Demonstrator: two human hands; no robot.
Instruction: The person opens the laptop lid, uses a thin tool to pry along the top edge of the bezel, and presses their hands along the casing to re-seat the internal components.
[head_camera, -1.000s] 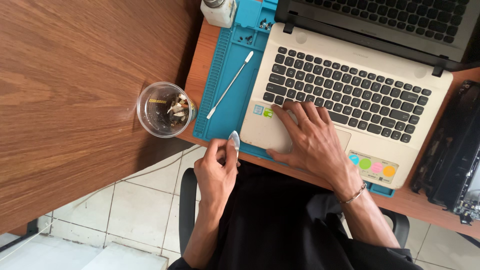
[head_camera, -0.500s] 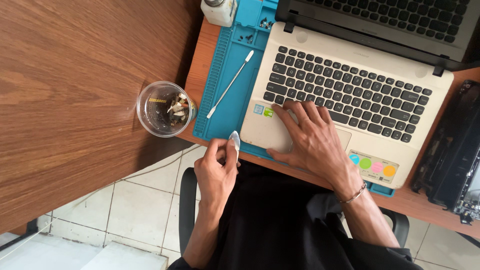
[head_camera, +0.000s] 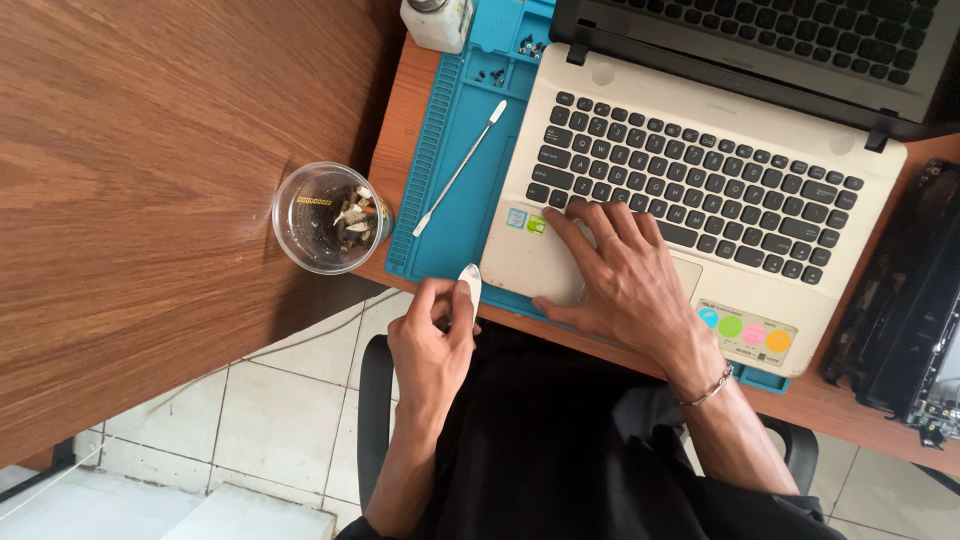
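Head view: left hand (head_camera: 432, 345) pinches white pick (head_camera: 469, 281); right hand (head_camera: 628, 283) flat on laptop (head_camera: 760, 215); cup (head_camera: 330, 217) holds scraps.

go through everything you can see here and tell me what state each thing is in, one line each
laptop: lid open, lying on the blue mat.
blue mat: flat under the laptop.
left hand: pinching a small white pick at the laptop's front corner.
right hand: flat on the palm rest.
white spudger: lying loose on the mat.
clear cup: upright, small bits inside.

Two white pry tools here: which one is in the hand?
The small rounded white pick, pinched by the left hand at the laptop's front corner. The long thin spudger lies untouched on the blue mat.
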